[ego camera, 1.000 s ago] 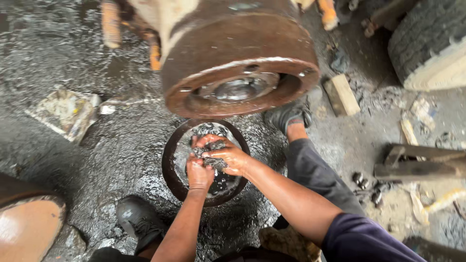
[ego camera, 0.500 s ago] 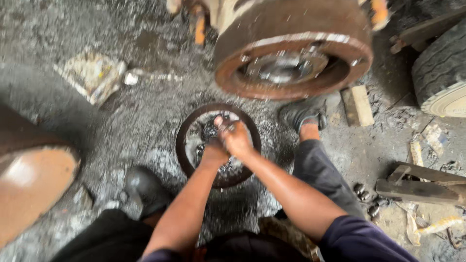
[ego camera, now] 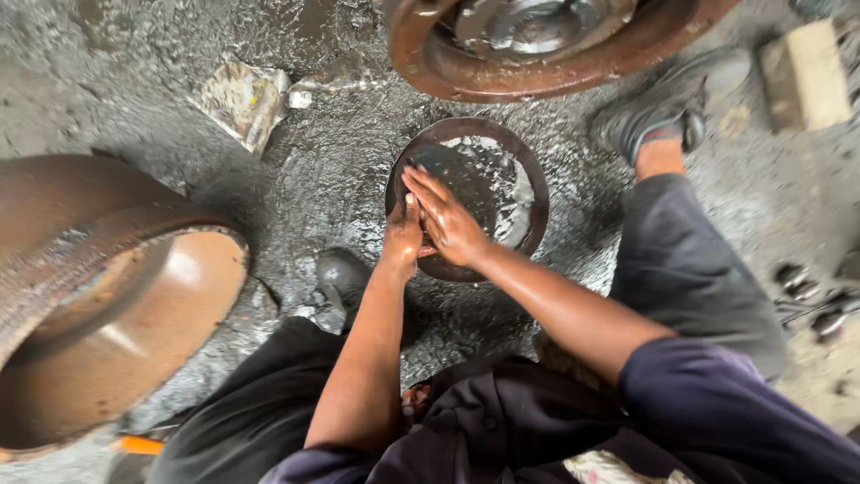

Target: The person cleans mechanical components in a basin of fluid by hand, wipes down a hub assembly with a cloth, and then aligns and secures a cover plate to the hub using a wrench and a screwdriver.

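Note:
A round rusty metal pan [ego camera: 528,166] sits on the oily ground in front of me, with dark greasy liquid and foam inside. Both hands are over its near left part, wet and shiny with oil. My right hand [ego camera: 448,220] lies flat across a dark round part [ego camera: 452,170] in the pan, fingers stretched toward the far left. Pressed against it from the left is my left hand [ego camera: 403,235], palm against the right hand's fingers. Whether either hand grips the dark part is hidden by the hands themselves.
A big rusty brake drum [ego camera: 555,54] hangs just beyond the pan. Another rusty drum [ego camera: 107,296] lies on its side at the left. A crumpled oily paper [ego camera: 244,99] lies far left, a wooden block [ego camera: 804,76] far right. My shoes [ego camera: 667,112] and knees flank the pan.
The view has swung and moved closer, so the pan sits higher and the left drum fills more of the frame. My hands have shifted to the pan's near left edge, pressed together.

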